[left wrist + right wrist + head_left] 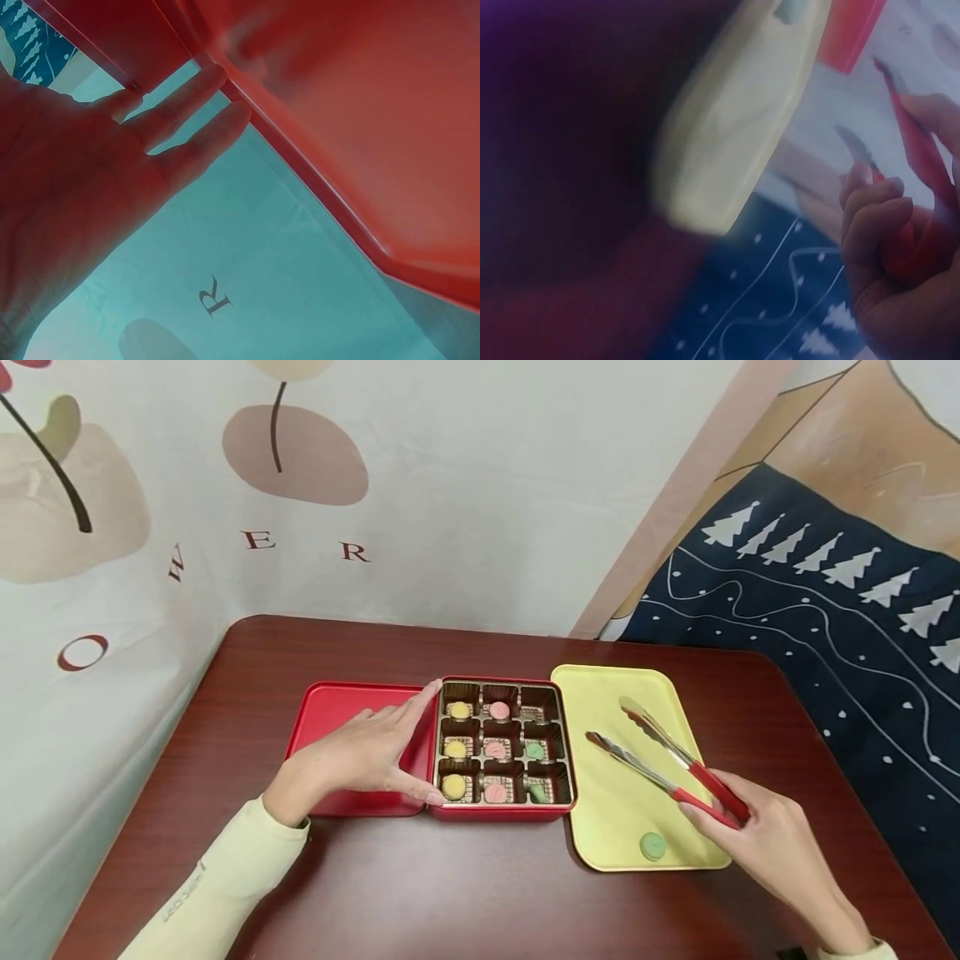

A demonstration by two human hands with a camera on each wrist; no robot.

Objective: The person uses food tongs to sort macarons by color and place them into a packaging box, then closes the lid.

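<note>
A square red box with a brown divided insert holds small yellow, pink and green macarons in its compartments. In the near right compartment a green macaron stands tilted; the far right one shows no macaron. Spread along the box's left side, my left hand touches its edge with thumb and forefinger. My right hand grips red-handled metal tongs, their tips apart and holding nothing, over the yellow tray. On that tray lies one green macaron, below the tongs.
A red lid lies left of the box, partly under my left hand and forearm. The tray sits close against the box's right side. Behind the brown table hangs a printed cloth.
</note>
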